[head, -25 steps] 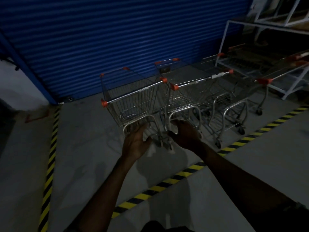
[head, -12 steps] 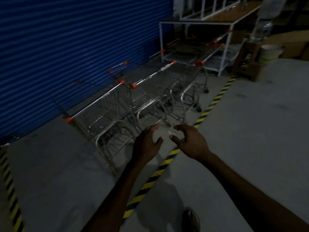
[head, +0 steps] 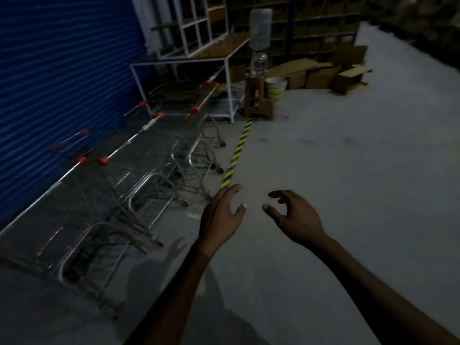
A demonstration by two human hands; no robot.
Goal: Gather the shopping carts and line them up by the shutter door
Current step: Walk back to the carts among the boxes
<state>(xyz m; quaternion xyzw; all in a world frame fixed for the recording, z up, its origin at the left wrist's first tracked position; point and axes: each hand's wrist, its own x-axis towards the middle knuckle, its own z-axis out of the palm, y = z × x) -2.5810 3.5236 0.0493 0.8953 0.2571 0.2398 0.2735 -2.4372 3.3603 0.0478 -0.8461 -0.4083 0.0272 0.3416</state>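
- The view swings right. One second ago the carts (head: 139, 170) are at 12 o'clock, at the hands; now they stand at 10 o'clock, in a row along the shutter (head: 62, 70).
- Judgement: this row is placed, and the turn suggests a search for more carts.
- Left hand (head: 220, 215): fingers straight and relaxed, holds nothing, clear of the carts.
- Right hand (head: 296, 217): fingers loosely curled, empty, over the floor (head: 348, 195).

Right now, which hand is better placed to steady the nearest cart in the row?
Probably left. The left hand hangs empty beside the carts by the shutter door; the right hand, also empty, is over bare floor farther away.
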